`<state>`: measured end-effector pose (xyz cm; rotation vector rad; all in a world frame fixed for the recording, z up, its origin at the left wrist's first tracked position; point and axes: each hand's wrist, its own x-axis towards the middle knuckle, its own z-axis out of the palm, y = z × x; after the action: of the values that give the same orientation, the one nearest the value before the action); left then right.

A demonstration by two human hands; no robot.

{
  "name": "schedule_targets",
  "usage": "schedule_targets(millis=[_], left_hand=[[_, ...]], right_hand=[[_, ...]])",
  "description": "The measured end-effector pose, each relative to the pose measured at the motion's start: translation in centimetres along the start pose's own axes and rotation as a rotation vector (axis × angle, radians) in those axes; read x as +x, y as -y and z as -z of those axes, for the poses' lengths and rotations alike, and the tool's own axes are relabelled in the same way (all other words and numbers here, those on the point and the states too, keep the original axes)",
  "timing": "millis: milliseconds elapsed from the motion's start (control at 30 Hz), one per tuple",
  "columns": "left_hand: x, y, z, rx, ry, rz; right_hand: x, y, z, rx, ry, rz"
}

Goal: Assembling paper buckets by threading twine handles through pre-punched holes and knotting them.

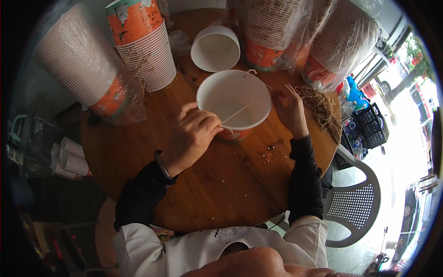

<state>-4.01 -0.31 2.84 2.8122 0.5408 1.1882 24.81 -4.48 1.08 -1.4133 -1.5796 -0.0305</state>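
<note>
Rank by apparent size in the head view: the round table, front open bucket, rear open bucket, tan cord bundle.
Largest to smallest:
1. Round table
2. Front open bucket
3. Rear open bucket and tan cord bundle: too close to rank, as their shapes differ.

Black long sleeves (306, 177), off-white short-sleeved top (143, 249), dark speckled print (232, 235); dark left wristband (163, 166)
</note>
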Motion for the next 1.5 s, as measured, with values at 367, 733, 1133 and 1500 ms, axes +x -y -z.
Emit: schedule_targets(millis=[367, 733, 1133, 1500], left_hand=[[0.0, 2.9, -1.3, 0.078, -0.122, 0.033], [3.1, 9.1, 5.2, 0.194, -0.606, 0.112], [13.4, 22.4, 11.6, -0.79, -0.934, 0.537], [9.9, 25.3, 10.4, -0.924, -0.679, 0.967]], right_hand=[[-4.5, 2.6, -1.2, -0.139, 0.272, 0.274], [-6.2, 0.9, -2.1, -0.025, 0.142, 0.097], [-6.4, 1.0, -2.3, -0.028, 0.151, 0.131], [-6.8, 1.5, -1.9, 0.047, 0.2, 0.165]])
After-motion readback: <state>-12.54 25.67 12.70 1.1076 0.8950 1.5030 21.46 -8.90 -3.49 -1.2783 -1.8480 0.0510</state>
